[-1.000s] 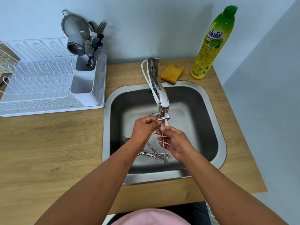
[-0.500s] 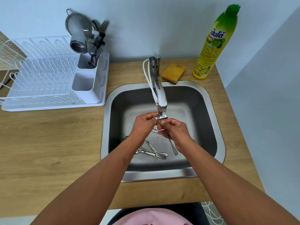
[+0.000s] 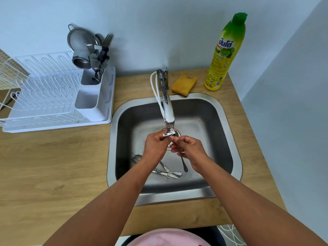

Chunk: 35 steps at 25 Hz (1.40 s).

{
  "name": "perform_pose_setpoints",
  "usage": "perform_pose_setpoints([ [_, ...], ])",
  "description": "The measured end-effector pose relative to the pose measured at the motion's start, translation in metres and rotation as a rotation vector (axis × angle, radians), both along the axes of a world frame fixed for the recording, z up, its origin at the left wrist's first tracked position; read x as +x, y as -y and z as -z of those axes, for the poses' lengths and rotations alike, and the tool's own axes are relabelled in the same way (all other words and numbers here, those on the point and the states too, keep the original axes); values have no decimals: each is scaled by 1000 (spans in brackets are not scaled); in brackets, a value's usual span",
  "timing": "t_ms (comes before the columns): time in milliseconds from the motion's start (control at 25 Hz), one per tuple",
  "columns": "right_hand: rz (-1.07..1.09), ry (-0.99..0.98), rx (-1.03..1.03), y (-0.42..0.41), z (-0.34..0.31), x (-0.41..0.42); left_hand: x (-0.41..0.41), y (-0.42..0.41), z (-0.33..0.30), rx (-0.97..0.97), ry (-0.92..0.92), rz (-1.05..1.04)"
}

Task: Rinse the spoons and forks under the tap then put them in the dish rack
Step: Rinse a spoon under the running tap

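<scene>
Both hands meet under the tap (image 3: 168, 110) over the steel sink (image 3: 229, 139). My right hand (image 3: 190, 150) pinches a piece of cutlery (image 3: 183, 162) whose thin handle hangs down towards the basin; its head is hidden by my fingers. My left hand (image 3: 155, 145) is closed at the tap's small lever and the hidden head; whether it grips either I cannot tell. Several spoons and forks (image 3: 165, 172) lie on the sink bottom below my left wrist. The white dish rack (image 3: 53, 96) stands at the left, its cutlery cup (image 3: 92, 77) holding forks, spoons and a strainer.
A yellow sponge (image 3: 183, 84) lies behind the sink on the wooden counter (image 3: 53, 166). A tall green and yellow dish soap bottle (image 3: 225, 52) stands at the back right. A white hose loops beside the tap. The wall closes in on the right.
The held cutlery has shifted to the right, and its handle now hangs further right of the pile. Both hands stay at the spout. The camera view has drifted slightly.
</scene>
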State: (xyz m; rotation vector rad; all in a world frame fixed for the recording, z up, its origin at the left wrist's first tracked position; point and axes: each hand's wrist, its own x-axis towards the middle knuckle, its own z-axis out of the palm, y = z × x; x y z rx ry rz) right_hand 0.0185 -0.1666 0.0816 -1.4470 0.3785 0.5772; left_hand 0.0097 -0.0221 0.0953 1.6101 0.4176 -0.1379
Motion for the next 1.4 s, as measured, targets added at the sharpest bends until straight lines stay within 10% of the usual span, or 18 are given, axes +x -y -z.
perform_pose_setpoints([
  [920, -96, -17, 53, -30, 19, -10, -8, -42, 8, -77, -142, -142],
  [1160, -484, 142, -734, -43, 68, 3, 7, -78, 5, 89, -57, -245],
  [1400, -650, 216, -913, -83, 95, 9, 10, -98, 10, 93, -106, -226],
])
